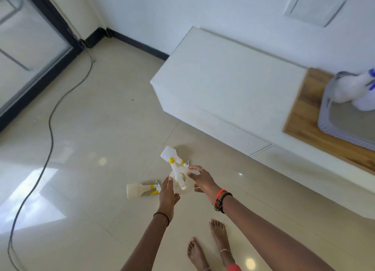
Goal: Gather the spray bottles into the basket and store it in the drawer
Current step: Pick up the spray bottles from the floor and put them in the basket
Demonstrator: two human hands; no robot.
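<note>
Basket [324, 118] holds blue-trimmed bottles [349, 90]; three yellow-capped spray bottles [187, 190] lie on the floor [91, 145]; left hand [167, 191] and right hand [202, 179] reach, fingers released.

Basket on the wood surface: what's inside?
The basket holds white spray bottles with blue tops, apparently two, blurred, at its far end. Its near floor looks bare. Its right part is cut off by the frame edge, so more could be there.
</note>
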